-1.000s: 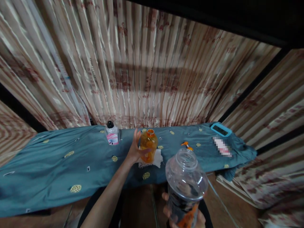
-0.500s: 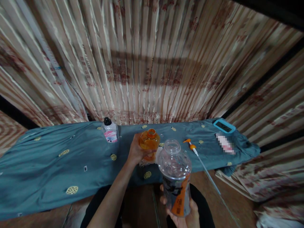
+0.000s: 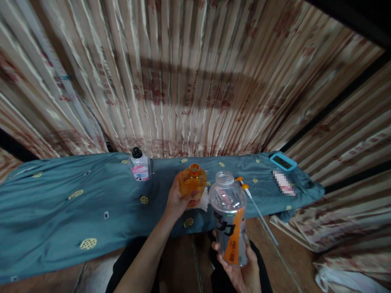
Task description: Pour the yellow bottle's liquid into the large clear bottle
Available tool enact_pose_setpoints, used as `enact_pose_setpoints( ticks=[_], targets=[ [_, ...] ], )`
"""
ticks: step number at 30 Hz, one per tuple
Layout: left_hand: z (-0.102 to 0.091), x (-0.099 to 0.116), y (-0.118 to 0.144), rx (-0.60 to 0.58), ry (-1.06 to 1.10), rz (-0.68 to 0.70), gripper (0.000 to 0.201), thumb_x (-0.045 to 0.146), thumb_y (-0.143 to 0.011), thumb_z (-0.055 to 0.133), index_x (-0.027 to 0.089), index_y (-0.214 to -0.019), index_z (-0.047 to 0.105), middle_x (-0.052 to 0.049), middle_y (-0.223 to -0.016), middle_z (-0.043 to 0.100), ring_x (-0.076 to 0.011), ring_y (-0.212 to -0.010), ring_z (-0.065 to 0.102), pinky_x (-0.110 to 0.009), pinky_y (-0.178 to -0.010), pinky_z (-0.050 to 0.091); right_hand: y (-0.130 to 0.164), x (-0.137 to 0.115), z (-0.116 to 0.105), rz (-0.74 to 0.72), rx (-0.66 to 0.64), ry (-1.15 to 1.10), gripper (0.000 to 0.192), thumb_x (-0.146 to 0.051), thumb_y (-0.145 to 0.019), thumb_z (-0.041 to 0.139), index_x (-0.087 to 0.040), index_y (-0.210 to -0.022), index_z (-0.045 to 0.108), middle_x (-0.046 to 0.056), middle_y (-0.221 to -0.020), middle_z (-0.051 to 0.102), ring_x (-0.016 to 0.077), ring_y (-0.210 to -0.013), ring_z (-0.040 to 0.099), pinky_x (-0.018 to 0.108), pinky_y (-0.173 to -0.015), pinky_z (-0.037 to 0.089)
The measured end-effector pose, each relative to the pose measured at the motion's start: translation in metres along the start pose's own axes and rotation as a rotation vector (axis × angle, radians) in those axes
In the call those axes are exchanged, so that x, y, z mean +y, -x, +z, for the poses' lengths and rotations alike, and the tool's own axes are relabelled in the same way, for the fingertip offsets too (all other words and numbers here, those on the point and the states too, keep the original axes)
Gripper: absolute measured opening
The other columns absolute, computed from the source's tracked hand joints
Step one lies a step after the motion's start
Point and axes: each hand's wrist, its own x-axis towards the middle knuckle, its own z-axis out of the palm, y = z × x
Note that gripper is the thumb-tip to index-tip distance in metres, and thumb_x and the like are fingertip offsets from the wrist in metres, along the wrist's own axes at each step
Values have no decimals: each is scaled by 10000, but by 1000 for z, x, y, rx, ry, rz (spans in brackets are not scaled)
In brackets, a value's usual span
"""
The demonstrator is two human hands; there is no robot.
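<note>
Left hand [image 3: 176, 198]: fingers wrapped around the side of an orange bottle [image 3: 192, 185], closed on it. We see the bottle upright, uncapped, its mouth open to the top. Its base sits on, or just above, a white crumpled tissue [image 3: 203, 200] on the surface; we cannot tell whether it touches.

Right hand [image 3: 241, 270]: low in the frame, palm up, fingers curled around the bottom of a clear plastic bottle [image 3: 229, 217]. This bottle is held upright in the air, just in front of the surface edge and just right of the orange bottle, the two near but apart. It is uncapped. Its wrapper is dark with an orange stripe running down it; large dark letters show on the wrapper, but we cannot read them or any brand.

Outward: the surface [image 3: 76, 207] is covered by a teal cloth with small yellow round motifs. To the right of the clear bottle's neck lies an orange pump head with a long thin tube [image 3: 255, 203] that reaches past the surface edge. At the back left stands a small bottle with a black cap [image 3: 139, 165] and a pink label, writing too small to read. At the far right end lies a light-blue rectangular device [image 3: 282, 162]. Behind everything hangs a striped patterned curtain [image 3: 189, 81].
</note>
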Motion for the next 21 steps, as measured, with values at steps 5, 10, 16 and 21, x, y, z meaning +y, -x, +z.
enact_pose_setpoints(
  ticks=[5, 10, 16, 21],
  targets=[
    [-3, 2, 1, 21, -69, 26, 667, 463, -714, 777, 216, -1283, 531, -92, -1240, 618, -266, -1169, 608, -427, -1040, 478, -3, 1, 1, -1, -1, 25, 436, -469, -703, 840, -271, -1084, 768, 120, -1137, 756, 322, -958, 725, 355, -767, 590],
    [-5, 8, -1, 47, -185, 68, 602, 491, -691, 781, 209, -1186, 586, -86, -1167, 637, -269, -1105, 625, -423, -999, 501, -5, 5, 5, 4, 4, 75, 427, -475, -721, 830, -279, -1095, 767, 104, -1108, 771, 301, -960, 735, 347, -781, 600],
    [-5, 12, 0, 3, -204, 9, 659, 461, -677, 783, 197, -1230, 541, -100, -1209, 664, -283, -1118, 650, -434, -1001, 518, -2, 5, 8, -8, 48, 105, 388, -467, -710, 844, -256, -1031, 787, 101, -1026, 792, 282, -924, 751, 338, -767, 613],
    [-2, 8, 4, -8, -195, -34, 629, 423, -678, 786, 218, -1220, 542, -87, -1183, 690, -281, -1075, 675, -433, -973, 538, 6, -2, 7, -19, 103, 121, 393, -467, -687, 857, -258, -1013, 792, 97, -992, 798, 297, -893, 757, 340, -728, 623]
  ],
)
